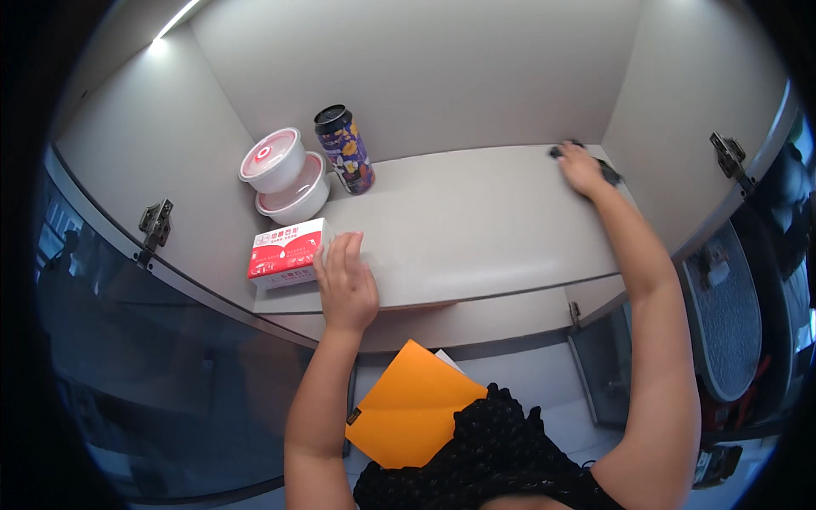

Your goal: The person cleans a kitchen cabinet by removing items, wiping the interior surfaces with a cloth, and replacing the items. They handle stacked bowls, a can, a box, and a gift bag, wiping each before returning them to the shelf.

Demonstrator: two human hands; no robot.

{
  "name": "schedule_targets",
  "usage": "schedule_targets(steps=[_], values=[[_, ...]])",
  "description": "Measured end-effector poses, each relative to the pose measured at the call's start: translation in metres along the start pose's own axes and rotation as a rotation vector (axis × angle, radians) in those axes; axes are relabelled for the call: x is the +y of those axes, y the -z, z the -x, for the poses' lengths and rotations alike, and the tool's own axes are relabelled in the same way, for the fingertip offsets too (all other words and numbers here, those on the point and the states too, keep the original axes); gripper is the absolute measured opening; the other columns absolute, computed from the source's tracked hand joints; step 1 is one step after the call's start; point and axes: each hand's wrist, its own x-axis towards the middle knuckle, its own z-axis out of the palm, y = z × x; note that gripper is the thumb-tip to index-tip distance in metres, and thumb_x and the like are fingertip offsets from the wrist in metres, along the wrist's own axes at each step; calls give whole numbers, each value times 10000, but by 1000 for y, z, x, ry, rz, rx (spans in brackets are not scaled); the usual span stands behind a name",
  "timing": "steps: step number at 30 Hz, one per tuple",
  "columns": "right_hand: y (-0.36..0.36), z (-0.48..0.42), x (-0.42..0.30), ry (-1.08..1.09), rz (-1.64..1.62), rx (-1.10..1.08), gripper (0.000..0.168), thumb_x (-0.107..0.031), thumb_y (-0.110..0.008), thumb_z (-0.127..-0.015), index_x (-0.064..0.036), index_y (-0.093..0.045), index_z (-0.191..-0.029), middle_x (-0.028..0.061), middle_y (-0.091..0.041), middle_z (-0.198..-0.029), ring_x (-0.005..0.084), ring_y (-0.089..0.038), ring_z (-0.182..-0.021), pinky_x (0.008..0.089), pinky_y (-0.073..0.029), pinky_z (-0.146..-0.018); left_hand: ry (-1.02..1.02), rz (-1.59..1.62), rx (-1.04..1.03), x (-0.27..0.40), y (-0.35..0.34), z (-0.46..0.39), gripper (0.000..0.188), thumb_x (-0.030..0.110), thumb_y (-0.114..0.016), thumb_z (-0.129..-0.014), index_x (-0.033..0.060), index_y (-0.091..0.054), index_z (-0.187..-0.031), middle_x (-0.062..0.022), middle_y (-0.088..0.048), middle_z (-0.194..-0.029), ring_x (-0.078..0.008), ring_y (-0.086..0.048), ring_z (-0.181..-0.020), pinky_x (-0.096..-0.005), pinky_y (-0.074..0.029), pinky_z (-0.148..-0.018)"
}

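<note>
My right hand (579,167) is at the back right corner of the cabinet shelf (472,223), slightly blurred, pressing down on a dark cloth (610,173). Parts of the cloth stick out on both sides of the hand. Near the shelf's front left, my left hand (347,284) is upright with its fingers extended, against or just beside the right end of a red and white box (287,252) that bears writing. Behind the box, two round white bowls with clear, red-rimmed lids are stacked, the upper bowl (273,160) partly covering the lower bowl (296,197). A purple floral drinks can (345,150) stands to their right.
Open glass doors (191,376) flank the cabinet, with metal hinges at left (156,224) and right (728,155). A light strip (175,20) glows at upper left. Below the shelf edge, a flat orange sheet (414,408) with a dark tag lies before my black garment (503,446).
</note>
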Motion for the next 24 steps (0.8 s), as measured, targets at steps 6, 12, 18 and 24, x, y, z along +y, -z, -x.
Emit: schedule_targets(steps=[6,12,18,24], values=[[33,89,-195,618,-270,-46,426,-220,-480,-876,-52,-481,-1268,146,-434,-1369,300,-377,-1289,446,-299,-1048,5,-35,-6,0,1,2,500,38,-505,-774,68,-415,-1265,-122,-477,-1237,-274,-422,-1212,-473,-208,-1068],[61,187,-209,831,-242,-114,455,-280,-416,-946,-100,-400,-1363,93,-332,-1454,253,-261,-1359,413,-215,-1094,20,9,14,-11,-3,2,511,27,-490,-765,55,-402,-1267,-126,-476,-1240,-283,-422,-1201,-464,-221,-1065],[79,225,-85,378,-279,21,448,-120,-513,-849,-40,-475,-1288,168,-400,-1394,334,-363,-1295,432,-281,-1062,27,-69,-12,-15,4,7,526,28,-495,-758,55,-393,-1273,-124,-476,-1241,-273,-411,-1217,-475,-201,-1073],[69,184,-5,-139,-75,-53,472,-276,-374,-945,-62,-383,-1366,130,-313,-1456,319,-280,-1334,460,-235,-1072,43,-72,-45,-6,2,3,530,33,-502,-757,62,-395,-1275,-115,-472,-1243,-267,-400,-1230,-483,-166,-1085]])
